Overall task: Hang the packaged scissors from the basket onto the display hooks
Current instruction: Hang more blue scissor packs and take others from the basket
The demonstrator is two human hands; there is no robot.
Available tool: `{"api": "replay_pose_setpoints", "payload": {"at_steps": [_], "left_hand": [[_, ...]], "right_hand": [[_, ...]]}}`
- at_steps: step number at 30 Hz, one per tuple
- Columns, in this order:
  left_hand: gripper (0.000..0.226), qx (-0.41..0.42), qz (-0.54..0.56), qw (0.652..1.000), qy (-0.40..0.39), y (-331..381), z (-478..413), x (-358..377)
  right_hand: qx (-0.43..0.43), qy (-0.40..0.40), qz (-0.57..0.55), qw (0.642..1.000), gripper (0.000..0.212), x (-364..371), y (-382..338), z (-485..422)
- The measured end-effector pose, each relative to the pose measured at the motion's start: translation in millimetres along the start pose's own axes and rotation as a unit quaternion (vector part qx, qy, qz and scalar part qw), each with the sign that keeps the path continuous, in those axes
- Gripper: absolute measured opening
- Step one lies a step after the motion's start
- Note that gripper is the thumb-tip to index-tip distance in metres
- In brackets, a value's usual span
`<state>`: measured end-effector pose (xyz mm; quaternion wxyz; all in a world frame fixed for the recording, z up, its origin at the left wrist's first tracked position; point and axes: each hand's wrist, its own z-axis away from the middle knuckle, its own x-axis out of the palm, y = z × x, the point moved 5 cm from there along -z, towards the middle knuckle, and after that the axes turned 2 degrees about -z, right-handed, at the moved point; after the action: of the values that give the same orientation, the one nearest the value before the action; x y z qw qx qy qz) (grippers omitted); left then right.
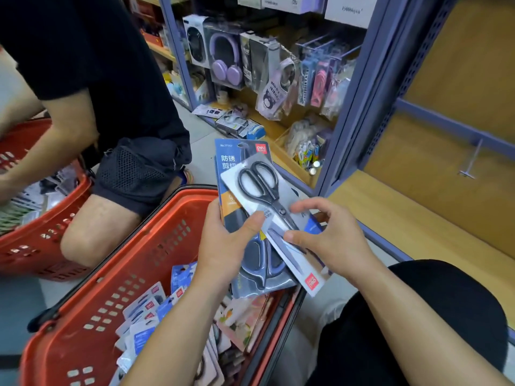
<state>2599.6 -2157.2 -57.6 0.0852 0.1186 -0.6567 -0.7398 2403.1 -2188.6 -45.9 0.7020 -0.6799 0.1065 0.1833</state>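
Two red baskets (92, 310) (33, 246), two people (97, 51) (418, 330), one purple headset (225, 62).

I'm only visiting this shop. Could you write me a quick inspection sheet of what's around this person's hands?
Surface: wooden shelf at right, with one bare display hook above it.
Job's things: scissor packs held over the red basket; more packs lie inside it.
Clutter: second red basket at left.
Hands: left hand grips the packs; right hand pinches the top pack.
Cables: nothing seen.
Surroundings: another person close by; boxed purple headphones on the far rack.
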Motion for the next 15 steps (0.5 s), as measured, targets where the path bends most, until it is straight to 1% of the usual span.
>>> {"api": "replay_pose_setpoints", "payload": {"at_steps": [1, 3, 5, 6, 8, 9, 11, 13, 15], "left_hand": [[0.052, 0.002, -0.001, 1.000, -0.001, 0.3, -1.7, -2.2], [0.050, 0.000, -0.006, 1.000, -0.006, -0.7, -5.3, -6.5], [0.055, -0.005, 0.000, 1.000, -0.007, -1.6, -8.1, -10.2], [0.059, -0.007, 0.006, 1.000, -0.003, -2.0, -9.5, -11.6], [0.061, -0.007, 0.015, 1.000, 0.008, -1.8, -12.0, -13.9], [0.060, -0.004, 0.019, 1.000, 0.012, -1.6, -13.1, -14.5], [0.057, -0.002, 0.017, 1.000, 0.013, -3.1, -14.8, -15.6], [0.053, -0.003, 0.010, 1.000, 0.012, -4.9, -15.6, -17.7], [0.049, 0.000, 0.005, 1.000, 0.007, -6.0, -16.2, -22.0]], "right_hand": [[-0.009, -0.009, 0.009, 1.000, 0.043, -2.5, -1.2, -1.7], [-0.014, -0.036, 0.008, 0.999, 0.052, -8.8, -2.2, -6.0], [0.023, -0.068, 0.021, 0.997, 0.065, -15.5, 2.0, -9.6], [0.051, -0.086, 0.021, 0.995, 0.067, -18.4, 5.8, -10.5], [0.094, -0.108, -0.038, 0.989, 0.057, -23.5, 14.5, -12.6], [0.101, -0.100, -0.081, 0.987, 0.052, -27.2, 17.1, -13.9], [0.094, -0.052, -0.169, 0.980, 0.049, -35.8, 20.7, -17.9], [0.083, 0.016, -0.279, 0.957, 0.042, -47.1, 22.2, -22.9], [0.069, 0.051, -0.360, 0.929, 0.030, -57.7, 20.0, -28.0]]}}
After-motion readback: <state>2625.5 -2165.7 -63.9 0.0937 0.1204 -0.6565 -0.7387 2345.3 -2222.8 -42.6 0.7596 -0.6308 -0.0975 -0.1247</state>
